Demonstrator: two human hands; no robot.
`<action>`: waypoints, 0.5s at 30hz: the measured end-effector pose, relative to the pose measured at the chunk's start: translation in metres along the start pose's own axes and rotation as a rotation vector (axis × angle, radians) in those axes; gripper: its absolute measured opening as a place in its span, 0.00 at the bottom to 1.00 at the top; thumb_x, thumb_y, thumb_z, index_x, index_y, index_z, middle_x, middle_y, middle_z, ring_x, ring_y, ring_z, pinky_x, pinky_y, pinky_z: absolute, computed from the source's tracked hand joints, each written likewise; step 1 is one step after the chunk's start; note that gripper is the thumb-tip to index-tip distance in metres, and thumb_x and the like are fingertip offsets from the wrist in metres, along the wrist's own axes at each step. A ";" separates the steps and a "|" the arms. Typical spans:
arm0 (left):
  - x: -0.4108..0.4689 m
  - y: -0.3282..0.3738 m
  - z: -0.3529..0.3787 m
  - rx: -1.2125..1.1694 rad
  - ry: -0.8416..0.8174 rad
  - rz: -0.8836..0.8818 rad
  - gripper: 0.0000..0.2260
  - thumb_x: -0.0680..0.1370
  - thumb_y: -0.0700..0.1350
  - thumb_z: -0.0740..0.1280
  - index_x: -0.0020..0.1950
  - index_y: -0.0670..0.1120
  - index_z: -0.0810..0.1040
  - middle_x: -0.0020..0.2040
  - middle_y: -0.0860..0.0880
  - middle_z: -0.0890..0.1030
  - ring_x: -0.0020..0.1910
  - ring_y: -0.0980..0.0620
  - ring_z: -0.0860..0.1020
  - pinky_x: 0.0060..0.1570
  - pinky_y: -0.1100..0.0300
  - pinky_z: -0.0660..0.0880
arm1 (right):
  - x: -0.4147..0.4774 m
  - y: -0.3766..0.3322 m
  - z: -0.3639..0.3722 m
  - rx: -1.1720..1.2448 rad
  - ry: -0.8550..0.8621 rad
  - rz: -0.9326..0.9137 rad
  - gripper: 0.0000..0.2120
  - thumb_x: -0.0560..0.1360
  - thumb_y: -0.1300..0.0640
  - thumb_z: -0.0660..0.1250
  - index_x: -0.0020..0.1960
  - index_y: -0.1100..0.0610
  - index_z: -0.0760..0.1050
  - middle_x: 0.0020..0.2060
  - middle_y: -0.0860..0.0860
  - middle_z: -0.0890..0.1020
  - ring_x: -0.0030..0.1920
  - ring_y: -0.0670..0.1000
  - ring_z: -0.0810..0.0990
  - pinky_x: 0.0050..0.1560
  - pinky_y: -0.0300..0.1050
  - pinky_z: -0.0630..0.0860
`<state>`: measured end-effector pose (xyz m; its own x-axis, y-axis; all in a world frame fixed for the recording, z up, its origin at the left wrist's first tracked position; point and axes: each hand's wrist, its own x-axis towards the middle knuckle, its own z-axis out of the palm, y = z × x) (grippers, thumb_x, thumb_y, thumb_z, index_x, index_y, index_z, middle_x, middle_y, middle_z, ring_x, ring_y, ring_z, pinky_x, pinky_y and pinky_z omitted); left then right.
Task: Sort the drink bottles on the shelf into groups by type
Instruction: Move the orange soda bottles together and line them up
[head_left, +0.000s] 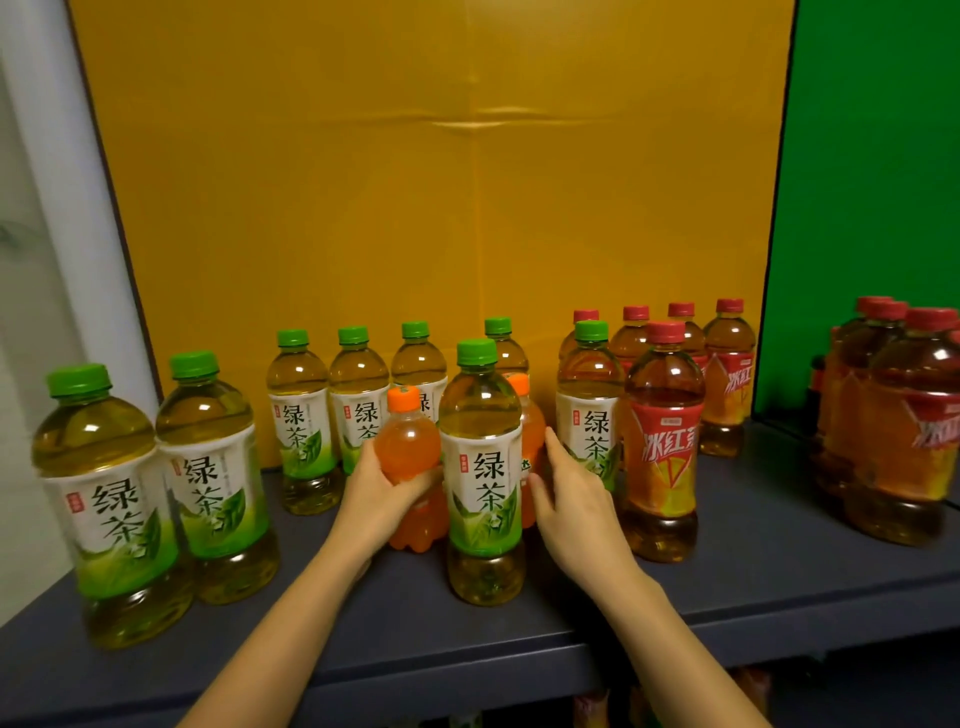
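Several green-capped green tea bottles stand on the dark shelf (753, 561); one green tea bottle (483, 467) stands in front at the centre. Behind it are two small orange soda bottles. My left hand (379, 488) is wrapped around the left orange soda bottle (408, 441). My right hand (566, 493) reaches to the second orange soda bottle (530, 441), fingers on its side, mostly hidden by the green tea bottle. Red-capped iced tea bottles, one in front (662, 452), stand at the right.
A yellow cardboard panel (441, 182) backs the shelf, with a green panel (872, 182) to its right. More iced tea bottles (904, 426) cluster at the far right. Two green tea bottles (150, 483) stand at the front left. A white post is at the left.
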<state>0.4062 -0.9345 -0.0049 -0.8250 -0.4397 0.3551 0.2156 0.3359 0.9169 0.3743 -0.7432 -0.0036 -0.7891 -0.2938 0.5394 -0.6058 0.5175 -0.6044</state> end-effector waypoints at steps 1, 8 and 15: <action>-0.002 0.001 -0.002 0.002 0.000 0.003 0.41 0.53 0.60 0.74 0.64 0.51 0.67 0.56 0.51 0.77 0.55 0.51 0.76 0.54 0.54 0.74 | 0.003 0.002 0.003 0.024 -0.005 0.005 0.28 0.79 0.55 0.58 0.75 0.56 0.51 0.71 0.53 0.66 0.71 0.52 0.65 0.67 0.43 0.63; -0.016 0.001 -0.007 -0.034 0.073 0.038 0.25 0.66 0.44 0.76 0.57 0.54 0.67 0.49 0.58 0.75 0.51 0.52 0.75 0.53 0.53 0.72 | 0.024 0.012 0.018 0.273 -0.085 0.134 0.35 0.73 0.56 0.68 0.74 0.55 0.53 0.66 0.53 0.72 0.64 0.53 0.72 0.61 0.45 0.70; -0.041 0.006 -0.008 -0.072 0.141 0.120 0.21 0.68 0.39 0.73 0.49 0.60 0.67 0.48 0.57 0.75 0.47 0.60 0.74 0.43 0.63 0.71 | 0.016 0.016 0.026 0.176 -0.064 0.104 0.28 0.74 0.54 0.65 0.70 0.56 0.58 0.64 0.54 0.70 0.63 0.56 0.73 0.61 0.53 0.71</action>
<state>0.4461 -0.9212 -0.0123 -0.7107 -0.5145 0.4798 0.3489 0.3344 0.8755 0.3494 -0.7608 -0.0204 -0.8500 -0.2996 0.4333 -0.5243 0.4015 -0.7509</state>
